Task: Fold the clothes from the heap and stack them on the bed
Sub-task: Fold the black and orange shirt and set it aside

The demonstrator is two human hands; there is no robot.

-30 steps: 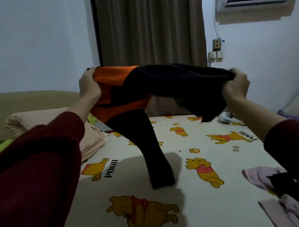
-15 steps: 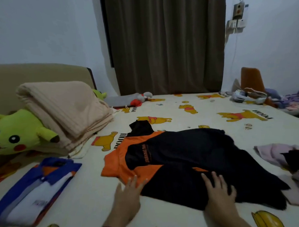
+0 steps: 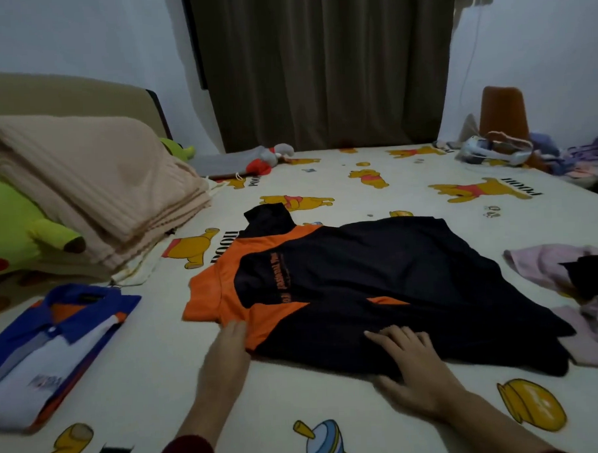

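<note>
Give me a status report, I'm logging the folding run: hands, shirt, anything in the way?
Left hand flat at the orange-and-black shirt's near edge. Right hand flat on its black hem. Shirt spread unfolded on bed. Nothing blocking.

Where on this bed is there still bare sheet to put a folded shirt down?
Bare sheet lies between the folded blue shirt and the black and orange shirt, beside the left hand. Another patch lies between that shirt and the curtain. It is crowded at the right, by the pink clothes.
</note>
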